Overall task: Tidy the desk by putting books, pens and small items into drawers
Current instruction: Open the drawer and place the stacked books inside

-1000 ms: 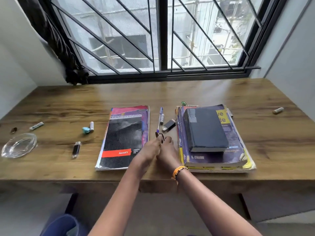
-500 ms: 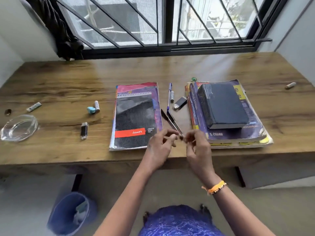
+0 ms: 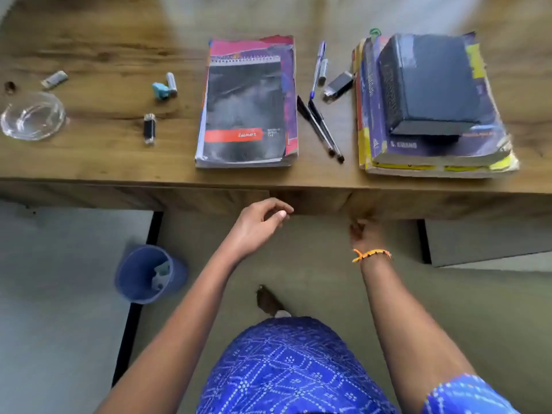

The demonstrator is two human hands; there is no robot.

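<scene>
Glass dish: one, at the desk's far left, empty.
Small items: a small dark thing and a grey stick beyond the dish; a teal piece touching a grey cap; one black USB stick nearer the front edge.
Left pile: a black spiral pad on top of pink and purple books; count of books below unclear.
Pens: two black pens side by side, tips toward the edge, and one blue pen beyond them, all between the piles.
Beside the blue pen: one grey cap and one black drive.
Right pile: one thick dark book atop at least two larger books.
Bin: one, blue, on the floor below the desk's left half.
Left hand: below the desk's front edge, grip loosely curled, holding nothing; the pens lie well above it on the desk.
Right hand: fingers tucked up under the desk's front panel; whether its grip is closed cannot be told.
</scene>
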